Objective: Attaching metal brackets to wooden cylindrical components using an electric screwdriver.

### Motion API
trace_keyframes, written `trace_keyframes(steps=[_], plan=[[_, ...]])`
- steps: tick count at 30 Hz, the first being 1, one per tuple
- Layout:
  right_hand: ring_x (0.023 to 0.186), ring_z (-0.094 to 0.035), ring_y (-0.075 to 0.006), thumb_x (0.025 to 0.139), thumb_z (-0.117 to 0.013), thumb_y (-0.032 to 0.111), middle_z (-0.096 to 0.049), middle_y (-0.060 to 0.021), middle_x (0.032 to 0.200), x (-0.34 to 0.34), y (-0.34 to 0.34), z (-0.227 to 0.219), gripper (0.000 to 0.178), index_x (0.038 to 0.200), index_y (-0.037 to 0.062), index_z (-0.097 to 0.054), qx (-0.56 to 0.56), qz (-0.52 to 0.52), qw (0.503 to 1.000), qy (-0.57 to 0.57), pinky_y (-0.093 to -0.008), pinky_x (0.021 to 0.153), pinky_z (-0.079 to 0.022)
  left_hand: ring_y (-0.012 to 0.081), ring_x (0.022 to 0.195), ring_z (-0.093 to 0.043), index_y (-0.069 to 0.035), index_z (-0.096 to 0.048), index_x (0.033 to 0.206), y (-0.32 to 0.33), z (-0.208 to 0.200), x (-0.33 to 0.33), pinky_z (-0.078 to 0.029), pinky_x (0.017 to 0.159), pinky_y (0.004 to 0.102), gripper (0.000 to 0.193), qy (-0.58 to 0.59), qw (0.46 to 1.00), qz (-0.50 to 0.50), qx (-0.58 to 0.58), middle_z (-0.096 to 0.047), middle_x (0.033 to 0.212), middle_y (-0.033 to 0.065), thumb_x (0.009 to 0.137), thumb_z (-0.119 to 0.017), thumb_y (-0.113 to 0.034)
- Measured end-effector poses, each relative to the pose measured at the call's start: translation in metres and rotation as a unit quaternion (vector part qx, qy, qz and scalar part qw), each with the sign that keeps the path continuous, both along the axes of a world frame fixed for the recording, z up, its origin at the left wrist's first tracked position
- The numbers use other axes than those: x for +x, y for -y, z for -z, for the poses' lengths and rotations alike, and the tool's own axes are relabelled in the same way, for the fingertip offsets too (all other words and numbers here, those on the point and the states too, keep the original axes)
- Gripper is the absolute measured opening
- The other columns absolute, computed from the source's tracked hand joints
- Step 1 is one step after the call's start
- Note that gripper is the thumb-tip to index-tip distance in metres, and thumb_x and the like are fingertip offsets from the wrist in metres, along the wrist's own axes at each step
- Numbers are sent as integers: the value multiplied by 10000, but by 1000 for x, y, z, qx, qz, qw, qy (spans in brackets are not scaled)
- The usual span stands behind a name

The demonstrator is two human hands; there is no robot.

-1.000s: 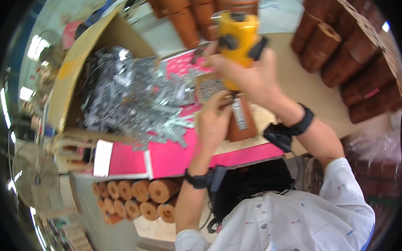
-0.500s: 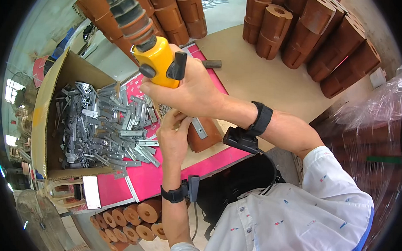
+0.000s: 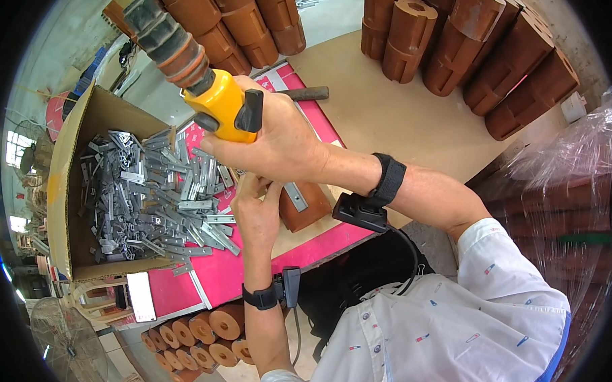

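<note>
My right hand [image 3: 281,139] is wrapped round a yellow power driver [image 3: 221,107] with a black lever and a dark, ribbed upper part. The driver's lower end is hidden behind the hand. Just below it, my left hand [image 3: 257,213] is closed, thumb and fingers pinched together. Whatever the pinch holds is too small or too covered to make out. Beside those fingers lies a brown block [image 3: 317,208], with a flat grey metal strip [image 3: 296,197] on its upper face. Both wrists wear black straps.
A cardboard box [image 3: 62,182] on the left spills metal strips [image 3: 198,204] onto the pink tabletop [image 3: 311,247]. Behind my right hand lies a hammer-like handle [image 3: 309,93]. Brown cylinders [image 3: 409,40] stand at the back; more are stacked below the table. A white phone-shaped slab [image 3: 141,297] lies at the table's left edge.
My right hand and the driver have shifted left and slightly down. The left hand has moved a little left and remains pinched beside the brown block.
</note>
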State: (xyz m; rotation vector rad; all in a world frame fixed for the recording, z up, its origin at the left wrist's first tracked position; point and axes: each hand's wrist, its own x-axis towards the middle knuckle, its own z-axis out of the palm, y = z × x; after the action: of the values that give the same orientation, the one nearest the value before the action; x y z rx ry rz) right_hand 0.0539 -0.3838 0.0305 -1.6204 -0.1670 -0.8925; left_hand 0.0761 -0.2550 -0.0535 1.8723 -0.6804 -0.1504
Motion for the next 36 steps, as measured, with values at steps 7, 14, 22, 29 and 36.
trace_keyframes(steps=[7,14,22,29,36], plan=[[693,-672,-256,715,-756,169,-647,-136,789,1,-3,2,519,1131,-19,-509,-37,23,999,14,-322,647,-522,229,767,-649,27,-617,989,0,-1,-1,-494,722,333,235,15,1000,-9,4,-646,871,141,809,-716,-87],[711,-664,-268,716,-765,177,-640,-142,808,0,-4,5,542,1149,-4,-495,-77,35,996,20,-334,652,-515,245,772,-622,19,-621,989,-1,7,-2,-482,730,345,232,31,999,-4,-9,-634,878,141,800,-711,-82],[765,-592,-109,769,-745,140,-619,-47,862,-3,-4,9,442,1130,31,-514,-10,-12,998,-56,-276,706,-497,371,1270,-378,-33,-375,1371,-20,4,-11,-328,1064,430,926,44,987,143,57,-414,1351,184,599,-856,-205],[815,-582,-74,829,-684,49,-631,-9,901,-6,-8,5,189,981,30,-574,49,-64,996,-23,-240,732,-488,379,1339,-300,-9,-259,1433,-25,11,-19,-276,1116,451,1090,56,989,122,54,-321,1441,197,562,-873,-239],[915,-644,-192,884,-611,54,-620,-126,999,-6,-1,6,484,1311,-14,-395,2,-87,996,-36,-258,664,-528,389,1312,-320,1,-203,1462,-24,19,-17,-299,1103,455,1174,51,991,115,38,-328,1417,222,533,-872,-262]])
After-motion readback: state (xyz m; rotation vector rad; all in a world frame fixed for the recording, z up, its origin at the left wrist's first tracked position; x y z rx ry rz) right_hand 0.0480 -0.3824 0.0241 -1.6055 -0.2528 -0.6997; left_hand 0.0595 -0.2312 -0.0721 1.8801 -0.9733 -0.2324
